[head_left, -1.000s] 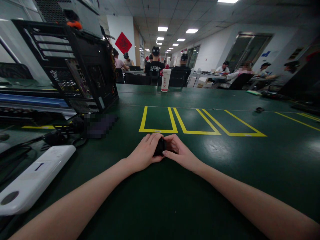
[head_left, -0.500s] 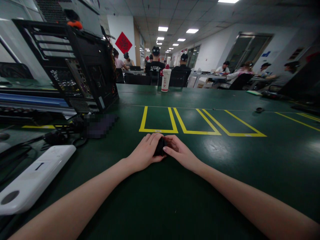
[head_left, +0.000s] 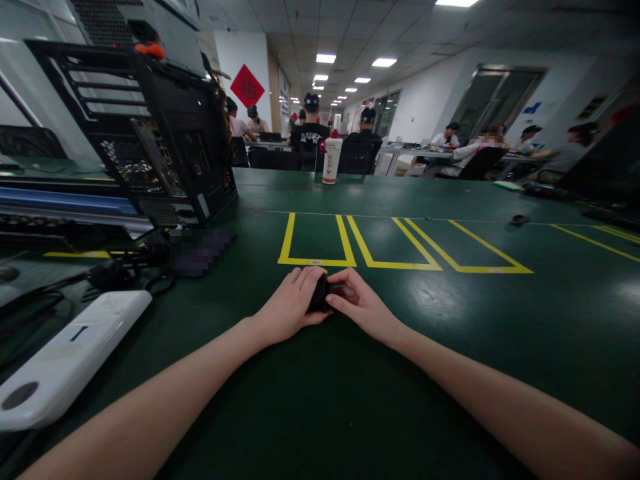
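A small black object [head_left: 319, 296] sits between my two hands at the middle of the green table [head_left: 320, 393]; its kind cannot be made out. My left hand [head_left: 287, 301] is wrapped round its left side, thumb below and fingers over the top. On the other side, the thumb and fingertips of my right hand [head_left: 361, 303] touch its right edge. My fingers and palms hide much of it. Just beyond my hands lies the near edge of a yellow tape outline [head_left: 317, 262] with a small label.
To the left stand an open black computer case [head_left: 175, 133], tangled black cables [head_left: 45, 300] and a white oblong device [head_left: 75, 360]. A white bottle [head_left: 331, 160] with a red lid stands at the far edge. A small dark ring [head_left: 519, 219] lies at right. People sit at tables beyond.
The fingers of my right hand have shifted slightly at the black object's right edge. My left hand keeps its hold, and the rest looks the same.
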Demonstrator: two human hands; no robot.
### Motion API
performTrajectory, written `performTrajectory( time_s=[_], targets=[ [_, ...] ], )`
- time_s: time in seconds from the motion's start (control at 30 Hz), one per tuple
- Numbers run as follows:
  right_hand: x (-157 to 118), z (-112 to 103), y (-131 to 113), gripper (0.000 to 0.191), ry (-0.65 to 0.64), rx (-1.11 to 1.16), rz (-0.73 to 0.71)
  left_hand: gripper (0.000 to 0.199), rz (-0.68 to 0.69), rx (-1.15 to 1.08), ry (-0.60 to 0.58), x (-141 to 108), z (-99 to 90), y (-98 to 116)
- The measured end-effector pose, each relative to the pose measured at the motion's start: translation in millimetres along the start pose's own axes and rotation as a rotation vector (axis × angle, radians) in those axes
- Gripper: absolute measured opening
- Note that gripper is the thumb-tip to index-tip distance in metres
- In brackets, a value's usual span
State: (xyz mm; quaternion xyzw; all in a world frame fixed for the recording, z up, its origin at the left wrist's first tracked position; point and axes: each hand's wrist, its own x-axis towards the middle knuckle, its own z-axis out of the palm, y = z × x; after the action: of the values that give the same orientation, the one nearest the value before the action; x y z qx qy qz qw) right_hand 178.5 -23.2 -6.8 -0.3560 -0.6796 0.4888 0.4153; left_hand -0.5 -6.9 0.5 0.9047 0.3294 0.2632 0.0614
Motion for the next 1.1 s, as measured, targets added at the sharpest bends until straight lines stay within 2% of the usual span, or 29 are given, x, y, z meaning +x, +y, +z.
performTrajectory(
  time_s=[0.17, 0.43, 0.6, 0.73, 0.8, 0.9, 1.03, 1.1],
  targets=[
    [-0.3, -0.4, -3.6, 0.032, -0.019, -0.067, 0.045, 0.056, -0.017, -0.013, -0.012, 0.2, -1.2, 0.9],
    [-1.3, -0.3, -1.4, 0.033, -0.038, -0.039, -0.050, 0.058, -0.012, -0.002, 0.000, -0.8, 0.8, -1.7],
    [-3.4, 0.9, -5.2, 0.034, 0.006, -0.106, -0.078, 0.061, -0.011, -0.006, -0.012, -2.6, -0.5, -1.7],
    [-3.9, -4.3, -2.6, 0.034, 0.118, -0.109, -0.075, 0.059, -0.021, -0.016, 0.006, -1.7, -1.2, -1.9],
    [-3.1, -7.3, -0.2, 0.033, 0.135, -0.035, -0.042, 0.058, -0.018, -0.017, 0.018, -1.0, -0.3, -2.8],
    [-0.3, -7.7, -0.5, 0.034, 0.055, 0.082, 0.063, 0.057, -0.002, -0.003, 0.029, -0.8, 1.1, -3.3],
    [6.5, -3.4, -7.3, 0.031, -0.017, 0.108, 0.160, 0.055, 0.005, 0.027, 0.021, -1.8, -0.4, 0.7],
    [10.8, -2.9, -9.6, 0.034, 0.005, 0.111, 0.190, 0.055, 0.007, 0.047, 0.006, -2.1, -2.4, 3.9]
  ],
)
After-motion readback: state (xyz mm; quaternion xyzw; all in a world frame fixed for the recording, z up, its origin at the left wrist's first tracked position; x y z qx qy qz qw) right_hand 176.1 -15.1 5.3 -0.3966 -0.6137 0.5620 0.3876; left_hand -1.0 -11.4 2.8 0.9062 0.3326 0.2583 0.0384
